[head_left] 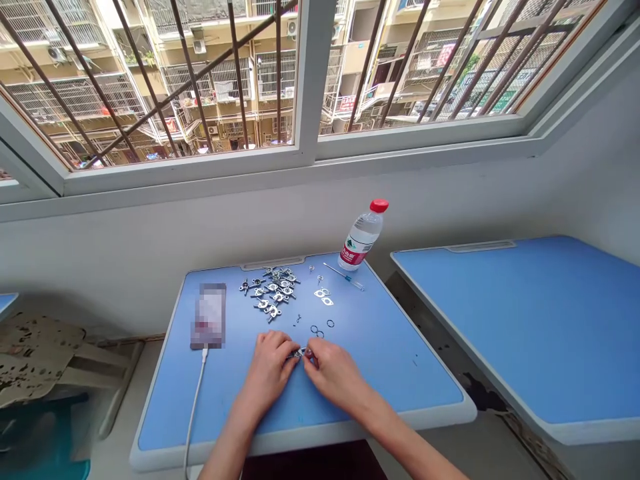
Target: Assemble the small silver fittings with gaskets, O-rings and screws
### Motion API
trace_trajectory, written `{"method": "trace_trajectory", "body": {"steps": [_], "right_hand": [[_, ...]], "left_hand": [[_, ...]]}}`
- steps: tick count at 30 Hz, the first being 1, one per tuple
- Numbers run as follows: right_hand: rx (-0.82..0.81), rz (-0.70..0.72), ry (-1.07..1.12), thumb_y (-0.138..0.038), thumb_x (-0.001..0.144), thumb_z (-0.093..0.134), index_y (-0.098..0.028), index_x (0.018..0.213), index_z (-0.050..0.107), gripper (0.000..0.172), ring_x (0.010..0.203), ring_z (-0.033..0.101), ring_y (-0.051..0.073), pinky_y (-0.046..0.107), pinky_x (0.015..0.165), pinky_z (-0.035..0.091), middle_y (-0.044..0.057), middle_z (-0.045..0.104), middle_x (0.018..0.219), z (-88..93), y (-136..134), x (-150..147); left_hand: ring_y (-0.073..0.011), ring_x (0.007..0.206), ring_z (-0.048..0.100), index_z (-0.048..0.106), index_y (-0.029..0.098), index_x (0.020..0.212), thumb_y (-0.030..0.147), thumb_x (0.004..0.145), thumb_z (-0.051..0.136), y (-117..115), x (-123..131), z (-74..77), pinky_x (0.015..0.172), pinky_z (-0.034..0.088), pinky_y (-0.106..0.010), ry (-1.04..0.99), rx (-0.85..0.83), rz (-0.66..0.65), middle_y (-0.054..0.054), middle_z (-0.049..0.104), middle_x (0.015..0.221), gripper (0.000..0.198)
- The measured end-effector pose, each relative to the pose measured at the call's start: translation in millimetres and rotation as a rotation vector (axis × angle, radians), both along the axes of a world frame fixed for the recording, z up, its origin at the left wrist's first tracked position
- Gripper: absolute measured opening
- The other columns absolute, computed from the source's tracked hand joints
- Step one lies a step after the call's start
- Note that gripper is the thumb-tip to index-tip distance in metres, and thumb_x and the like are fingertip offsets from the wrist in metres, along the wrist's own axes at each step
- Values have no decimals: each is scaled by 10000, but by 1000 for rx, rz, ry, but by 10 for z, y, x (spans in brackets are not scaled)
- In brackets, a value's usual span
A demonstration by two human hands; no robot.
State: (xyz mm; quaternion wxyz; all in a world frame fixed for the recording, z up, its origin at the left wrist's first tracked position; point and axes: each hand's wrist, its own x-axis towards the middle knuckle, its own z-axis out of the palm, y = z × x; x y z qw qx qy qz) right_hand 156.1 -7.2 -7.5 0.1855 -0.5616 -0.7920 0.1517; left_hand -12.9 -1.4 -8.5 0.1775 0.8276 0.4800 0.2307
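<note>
A small silver metal fitting (300, 353) lies between my two hands, low over the blue table, mostly covered by fingertips. My left hand (271, 365) is closed and grips it from the left side. From the right, my right hand (334, 373) pinches at the same fitting with thumb and forefinger; any smaller piece in that pinch is hidden. Just beyond the fingers lie thin dark rings (317, 331), with another ring (331, 323) apart from them. Tiny screws (299, 319) are nearby. Farther back are flat oval metal plates (327, 301) with holes.
A pile of similar metal fittings (275, 288) sits at the table's back middle. On the left is a blurred phone (209, 317) with a white cable (197, 393). A slim pen-like tool (345, 277) and water bottle (361, 239) stand back right. Another blue table (525, 320) is beyond a gap.
</note>
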Motion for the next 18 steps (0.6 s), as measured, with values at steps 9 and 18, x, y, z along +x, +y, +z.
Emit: {"method": "trace_trajectory", "body": {"steps": [9,18], "right_hand": [[-130,-81,203,-282,878,524,-220,769,611,152,670,615,181,276,607,399,18,682,728,267,308,430],[-136,-5,161,-193,818,532,-224,782,657,134,766,620,184,283,677,437,19,688,827,326,708,616]], "left_hand": [[-218,920,595,659,244,1009,128,912,532,65,-20,2,806,437,-375,-32,-24,-48,-50,661,982,198],[-236,983,609,661,243,1054,50,778,477,39,-68,63,864,479,-403,-129,-68,20,-57,667,1013,383]]}}
